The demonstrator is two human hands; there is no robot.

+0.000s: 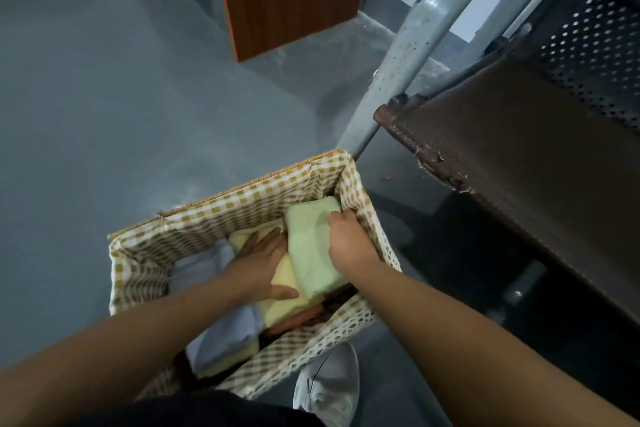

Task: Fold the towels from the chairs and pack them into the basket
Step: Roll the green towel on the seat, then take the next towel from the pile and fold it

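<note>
Basket (pixel 242 194): left hand (pixel 261 265) flat on yellow towel (pixel 280 310), right hand (pixel 346 241) gripping green towel (pixel 311 253).

soft, fairly dim light is falling from overhead, so the right hand (pixel 348 236) clutching the green towel (pixel 308 243) is casting almost no shadow. far beyond the grip a pale glare is sitting on the metal chair leg (pixel 408 45), and the floor (pixel 104 97) left of the grip is showing a hazy sheen. right of the grip, the space under the chair seat (pixel 519 156) is sinking into black. the wide lens is bowing straight edges, and the forearms (pixel 485 340) are looking stretched.
</note>
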